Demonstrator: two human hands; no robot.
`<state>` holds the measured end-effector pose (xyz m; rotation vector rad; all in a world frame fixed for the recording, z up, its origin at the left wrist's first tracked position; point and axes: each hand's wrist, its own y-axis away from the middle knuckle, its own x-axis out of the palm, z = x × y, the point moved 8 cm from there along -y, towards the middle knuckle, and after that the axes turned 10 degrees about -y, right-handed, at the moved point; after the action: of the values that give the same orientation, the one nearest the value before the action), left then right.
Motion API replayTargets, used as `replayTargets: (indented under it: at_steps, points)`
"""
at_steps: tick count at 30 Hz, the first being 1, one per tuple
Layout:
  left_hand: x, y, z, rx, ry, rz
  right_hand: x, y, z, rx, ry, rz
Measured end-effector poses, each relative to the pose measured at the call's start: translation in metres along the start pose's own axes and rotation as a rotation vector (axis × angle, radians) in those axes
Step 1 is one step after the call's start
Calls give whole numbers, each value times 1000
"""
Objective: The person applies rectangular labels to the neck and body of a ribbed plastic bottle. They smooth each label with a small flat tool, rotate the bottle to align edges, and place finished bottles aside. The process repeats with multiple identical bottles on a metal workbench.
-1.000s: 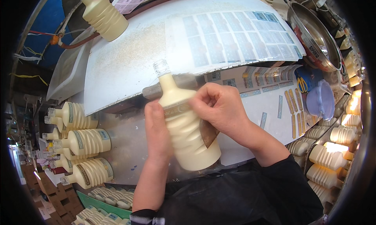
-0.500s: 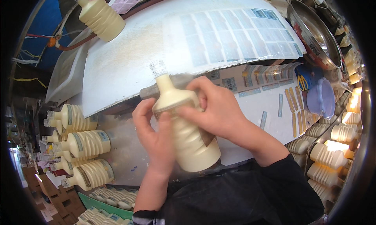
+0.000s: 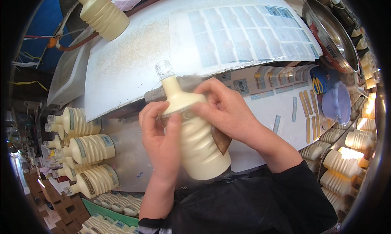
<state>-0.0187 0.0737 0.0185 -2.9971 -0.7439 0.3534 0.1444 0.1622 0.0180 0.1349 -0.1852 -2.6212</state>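
A cream bottle (image 3: 203, 152) with wavy grooves and a clear threaded neck leans away from me, its shoulder near a grey padded bar (image 3: 155, 95). A narrow patterned label strip (image 3: 184, 115) lies round the upper body. My left hand (image 3: 159, 130) grips the bottle's left side, thumb in front and fingers curled at the shoulder. On the right, my right hand (image 3: 224, 108) is closed at the shoulder, thumb pressed near the strip's end. Below its palm shows a brown pointed flat piece (image 3: 221, 140); whether it is held is hidden.
Similar labelled bottles (image 3: 91, 148) lie at left, and another bottle (image 3: 105, 17) at far left. Label sheets (image 3: 248, 34) cover the white board (image 3: 134, 51). Loose gold strips (image 3: 311, 116), yellow-handled scissors (image 3: 316, 86), a lilac bucket (image 3: 337, 103) and a metal pan (image 3: 332, 34) are at right.
My left thumb has shifted slightly up along the strip, and my right thumb has moved right. The label strip shows more clearly, and more of the brown piece is exposed beside the bottle.
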Motion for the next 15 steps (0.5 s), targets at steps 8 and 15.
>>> replayTargets:
  at_steps: [8, 15]
  points:
    - [1, 0, 1, 30, 11, -6, -1, -3, -4, 9, -41, 12]
    - [0, 0, 2, 43, 21, -2, -1, -3, -3, 20, -48, 12]
